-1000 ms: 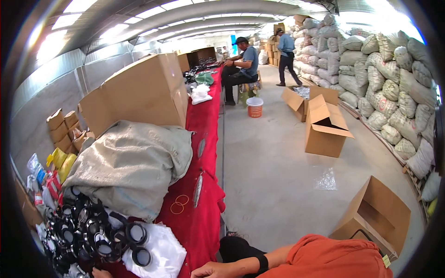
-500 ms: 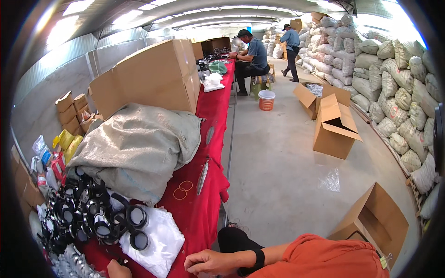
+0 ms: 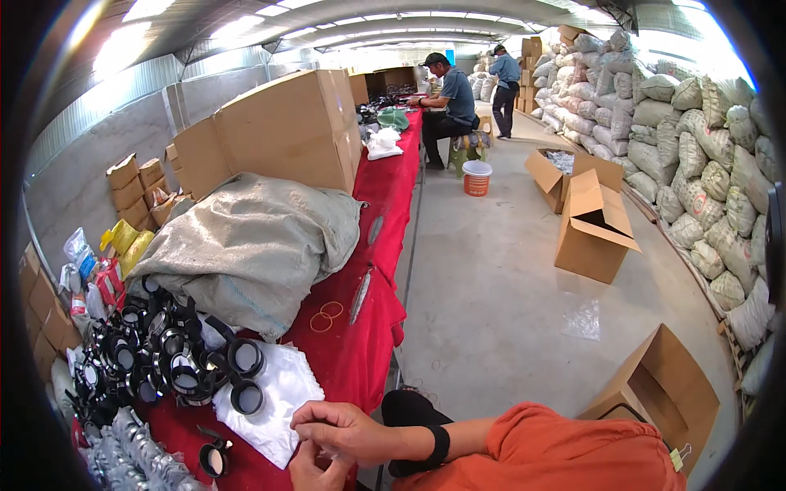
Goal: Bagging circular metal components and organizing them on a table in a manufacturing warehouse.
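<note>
My right hand [image 3: 350,431] reaches in from the right, wrist ringed by a black band. Its fingertips are pinched together against the fingers of my left hand [image 3: 316,472], at the table's near edge. Anything between them is too small or hidden to make out. Just left of them a stack of thin white sheets [image 3: 281,393] lies on the red cloth [image 3: 323,352], with two black round pieces [image 3: 247,398] with pale discs on top. A single black strap-like piece with a round pale disc [image 3: 214,460] rests on the cloth nearby.
Beyond lie a heap of black round pieces [image 3: 123,356], clear-wrapped silvery pieces [image 3: 135,458], a grey woven sack [image 3: 254,237] and a large carton [image 3: 278,131]. Open cartons [image 3: 594,237] stand on the floor to the right. A seated person [image 3: 450,94] works farther along the table.
My left hand has moved right, away from the single black piece, and met my right hand. My right hand has shifted up and left. The far standing person has stepped away.
</note>
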Action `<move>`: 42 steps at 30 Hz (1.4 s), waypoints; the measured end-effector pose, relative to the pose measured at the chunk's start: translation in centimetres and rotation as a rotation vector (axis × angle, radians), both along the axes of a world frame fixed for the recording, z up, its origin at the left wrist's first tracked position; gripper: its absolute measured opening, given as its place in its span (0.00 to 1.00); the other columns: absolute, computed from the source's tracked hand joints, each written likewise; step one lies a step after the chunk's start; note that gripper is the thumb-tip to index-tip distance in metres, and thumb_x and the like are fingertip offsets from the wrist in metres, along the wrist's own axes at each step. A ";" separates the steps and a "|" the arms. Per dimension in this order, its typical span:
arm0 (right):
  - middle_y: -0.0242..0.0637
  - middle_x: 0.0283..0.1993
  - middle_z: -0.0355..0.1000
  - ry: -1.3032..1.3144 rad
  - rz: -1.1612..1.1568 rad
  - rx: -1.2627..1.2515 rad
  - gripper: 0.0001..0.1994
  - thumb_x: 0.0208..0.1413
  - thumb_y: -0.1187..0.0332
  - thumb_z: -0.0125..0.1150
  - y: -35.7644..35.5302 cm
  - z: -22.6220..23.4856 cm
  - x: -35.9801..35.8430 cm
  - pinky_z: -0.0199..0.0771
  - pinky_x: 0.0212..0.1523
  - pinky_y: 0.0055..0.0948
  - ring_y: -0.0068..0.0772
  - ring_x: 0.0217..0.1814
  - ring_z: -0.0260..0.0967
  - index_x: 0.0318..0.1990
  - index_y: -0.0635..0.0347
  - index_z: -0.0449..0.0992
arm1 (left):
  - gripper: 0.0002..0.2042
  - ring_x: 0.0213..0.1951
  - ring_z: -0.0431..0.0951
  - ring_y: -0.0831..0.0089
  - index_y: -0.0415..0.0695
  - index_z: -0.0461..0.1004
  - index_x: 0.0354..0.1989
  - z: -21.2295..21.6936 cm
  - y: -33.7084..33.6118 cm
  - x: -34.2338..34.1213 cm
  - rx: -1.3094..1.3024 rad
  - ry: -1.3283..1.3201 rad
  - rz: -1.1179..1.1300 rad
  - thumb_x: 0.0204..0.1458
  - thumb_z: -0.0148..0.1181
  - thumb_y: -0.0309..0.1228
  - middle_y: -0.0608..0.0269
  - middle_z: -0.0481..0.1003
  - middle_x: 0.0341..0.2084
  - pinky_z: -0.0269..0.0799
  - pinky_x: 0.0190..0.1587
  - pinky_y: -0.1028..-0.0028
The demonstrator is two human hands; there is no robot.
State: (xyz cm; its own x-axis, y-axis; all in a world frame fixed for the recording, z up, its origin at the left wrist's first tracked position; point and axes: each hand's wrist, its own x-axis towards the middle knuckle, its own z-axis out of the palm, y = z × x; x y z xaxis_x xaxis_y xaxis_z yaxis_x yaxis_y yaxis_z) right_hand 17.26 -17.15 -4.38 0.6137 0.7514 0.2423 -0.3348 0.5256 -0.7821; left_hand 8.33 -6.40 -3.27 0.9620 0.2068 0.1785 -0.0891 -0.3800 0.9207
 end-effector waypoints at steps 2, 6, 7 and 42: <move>0.26 0.39 0.65 -0.057 -0.013 0.061 0.10 0.61 0.69 0.50 0.3 -0.6 -0.4 0.65 0.44 0.18 0.15 0.42 0.62 0.46 0.63 0.67 | 0.08 0.21 0.66 0.83 0.38 0.71 0.34 -1.0 0.3 -0.3 0.041 -0.057 -0.027 0.52 0.58 0.31 0.71 0.68 0.20 0.62 0.22 0.82; 0.27 0.42 0.66 -0.278 -0.216 -0.112 0.12 0.59 0.67 0.52 0.0 -0.2 -0.9 0.63 0.48 0.19 0.16 0.46 0.62 0.47 0.65 0.66 | 0.07 0.19 0.65 0.80 0.38 0.70 0.29 0.3 0.8 -1.4 -0.099 0.002 0.109 0.54 0.55 0.29 0.69 0.67 0.17 0.61 0.22 0.80; 0.27 0.42 0.66 -0.277 -0.216 -0.112 0.12 0.59 0.67 0.52 0.2 -0.4 -1.2 0.63 0.48 0.19 0.16 0.46 0.62 0.47 0.65 0.66 | 0.06 0.19 0.66 0.78 0.37 0.71 0.28 0.8 1.0 -1.6 0.047 -0.087 0.164 0.54 0.54 0.27 0.66 0.68 0.16 0.62 0.22 0.77; 0.25 0.24 0.62 -0.644 -0.076 -0.399 0.07 0.48 0.69 0.59 0.1 -0.6 -0.8 0.61 0.30 0.22 0.16 0.29 0.59 0.27 0.61 0.68 | 0.07 0.19 0.59 0.59 0.37 0.56 0.17 -1.0 4.6 -3.0 0.418 -0.481 0.479 0.39 0.47 0.18 0.55 0.56 0.16 0.52 0.22 0.64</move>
State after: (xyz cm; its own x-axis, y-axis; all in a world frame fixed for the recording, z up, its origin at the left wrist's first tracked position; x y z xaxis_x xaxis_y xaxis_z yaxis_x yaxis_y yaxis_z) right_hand 16.42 -17.09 -4.97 0.4966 0.8184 0.2890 0.2784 0.1652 -0.9462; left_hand 5.35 -1.80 -4.29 0.5829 0.4026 0.7058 -0.1803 -0.7828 0.5955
